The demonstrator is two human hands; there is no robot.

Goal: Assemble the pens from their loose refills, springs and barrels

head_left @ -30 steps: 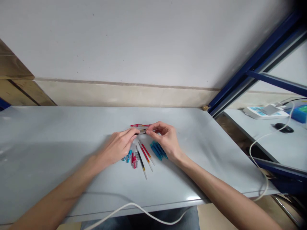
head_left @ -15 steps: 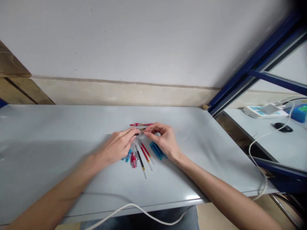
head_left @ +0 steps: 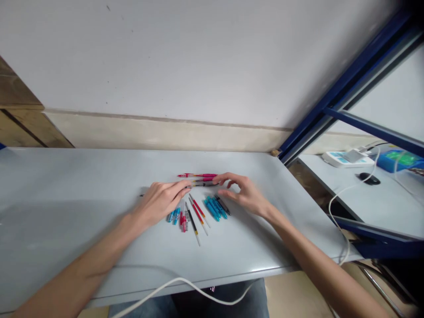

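My left hand (head_left: 165,196) is closed on the front end of a black pen (head_left: 204,184), which lies crosswise on the grey desk. My right hand (head_left: 245,194) is at the pen's other end, its thumb and fingers apart and its index finger close to the barrel. Just behind lies a red pen (head_left: 198,175), with another pinkish one partly hidden between. Nearer me are red refills (head_left: 198,211), a black refill (head_left: 194,224), blue pen tips (head_left: 174,215) and a red pen tip (head_left: 183,221). Blue pen barrels (head_left: 212,208) lie beside a dark barrel (head_left: 224,206), below my right hand.
A white cable (head_left: 198,289) loops across the desk's front edge. To the right, beyond a blue metal frame (head_left: 308,119), a second table holds a black mouse (head_left: 369,178) and a white power strip (head_left: 344,159). A wall runs along the desk's back edge.
My right hand has drawn away to the right and its fingers have spread from the pen. The black pen's barrel and the dark barrel now show. The view has shifted slightly.
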